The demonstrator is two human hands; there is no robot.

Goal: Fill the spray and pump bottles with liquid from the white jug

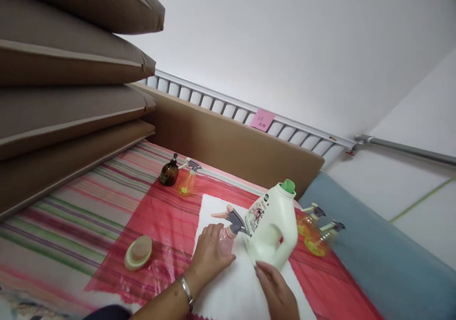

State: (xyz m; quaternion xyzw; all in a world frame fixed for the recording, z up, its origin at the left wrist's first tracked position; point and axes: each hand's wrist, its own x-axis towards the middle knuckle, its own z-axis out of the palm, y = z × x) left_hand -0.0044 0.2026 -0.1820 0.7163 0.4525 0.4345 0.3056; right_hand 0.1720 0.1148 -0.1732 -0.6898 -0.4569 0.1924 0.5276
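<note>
My left hand (210,251) is wrapped round a small pink spray bottle (225,242) with a dark grey and peach trigger head. The bottle is upright, slightly tilted, over a white cloth (235,291). To its right stands a large pale green detergent jug (269,225), with a picture label and a bright green open mouth. My right hand (278,291) is at the jug's lower front edge, fingers bent and close together. Whatever is between those fingertips, if anything, is hidden. A round pale green cap (138,252) lies to the left on the red plastic sheet (162,232).
An amber pump bottle (169,172) and a yellow spray bottle (187,180) stand at the back. Two more yellow spray bottles (320,237) are at the right. Stacked brown cushions (71,106) rise at the left. A brown board (221,137) runs along the rear.
</note>
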